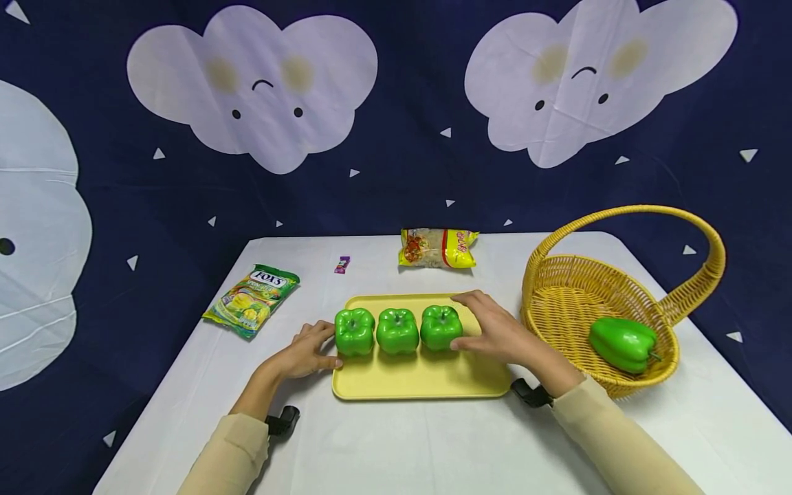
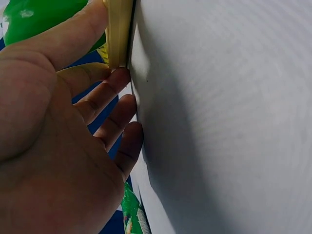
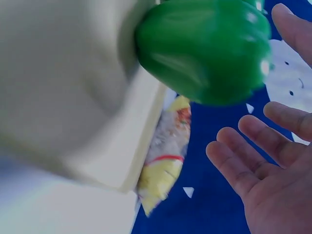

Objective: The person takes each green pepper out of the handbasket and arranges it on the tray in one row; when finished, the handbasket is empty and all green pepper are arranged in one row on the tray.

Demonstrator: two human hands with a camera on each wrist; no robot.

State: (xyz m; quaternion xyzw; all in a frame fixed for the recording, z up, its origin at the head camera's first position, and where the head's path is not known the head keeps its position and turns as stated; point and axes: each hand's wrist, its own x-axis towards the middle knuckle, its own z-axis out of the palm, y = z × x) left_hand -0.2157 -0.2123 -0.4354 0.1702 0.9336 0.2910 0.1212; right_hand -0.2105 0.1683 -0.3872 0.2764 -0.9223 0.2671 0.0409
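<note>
Three green bell peppers stand in a row on a yellow tray (image 1: 421,385): a left one (image 1: 355,332), a middle one (image 1: 398,331) and a right one (image 1: 441,327). At the tray's left end is my left hand (image 1: 306,352), its fingertips right at the rim in the left wrist view and its thumb spread apart. My right hand (image 1: 495,330) hovers over the tray's right part beside the right pepper, fingers extended and thumb apart. A gap shows between that open palm (image 3: 282,190) and the pepper (image 3: 204,53) in the right wrist view.
A yellow wicker basket (image 1: 572,265) with a tall handle stands at the right, a green bell pepper (image 1: 623,344) inside. On the left lies a green candy bag (image 1: 252,301). Farther back are a small purple wrapped candy (image 1: 342,265) and a yellow food packet (image 1: 438,248).
</note>
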